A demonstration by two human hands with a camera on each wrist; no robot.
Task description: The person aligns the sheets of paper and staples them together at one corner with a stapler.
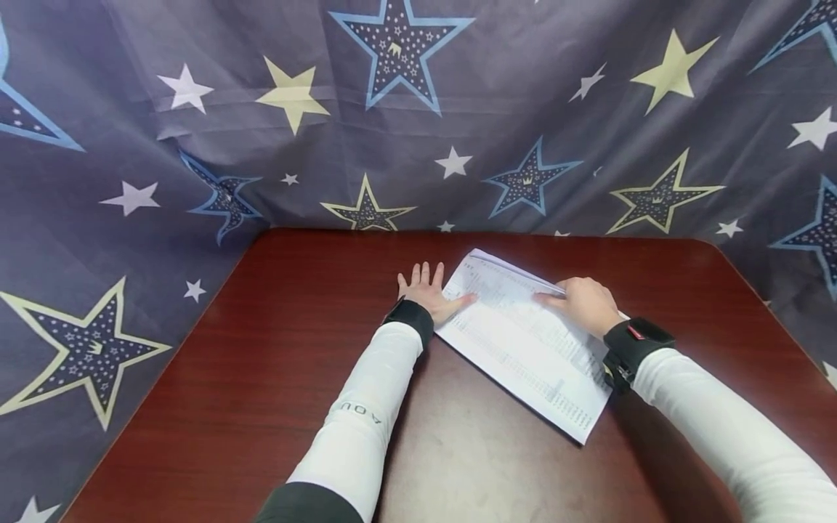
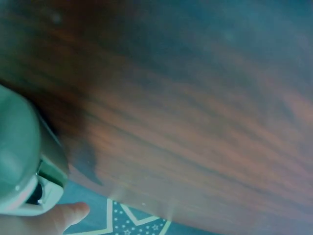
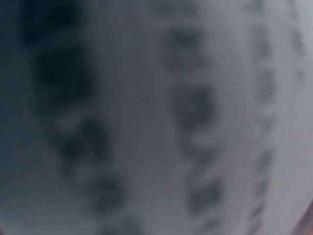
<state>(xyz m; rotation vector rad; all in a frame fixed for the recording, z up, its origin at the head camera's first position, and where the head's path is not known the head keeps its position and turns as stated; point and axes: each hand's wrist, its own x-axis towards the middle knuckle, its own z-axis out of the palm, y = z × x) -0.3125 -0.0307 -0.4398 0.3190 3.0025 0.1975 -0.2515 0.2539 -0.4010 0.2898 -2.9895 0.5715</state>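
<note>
A stack of printed paper sheets [image 1: 523, 334] lies at a slant on the table, its text in small rows and columns. My left hand [image 1: 431, 294] rests flat by its left corner, fingers spread, with the thumb reaching over the paper. At the far right edge my right hand [image 1: 585, 305] grips the sheets, one digit stretched across the top page; its other fingers are mostly hidden. Close, blurred print on the paper [image 3: 190, 117] fills the right wrist view. The left wrist view has a fingertip [image 2: 73, 213] at the lower left.
The dark red wooden table [image 1: 294, 312] reaches back to a grey star-patterned curtain [image 1: 392, 145]. A pale rounded object [image 2: 24, 152] of unclear kind juts into the left wrist view. Black bands [image 1: 634, 349] sit on both wrists.
</note>
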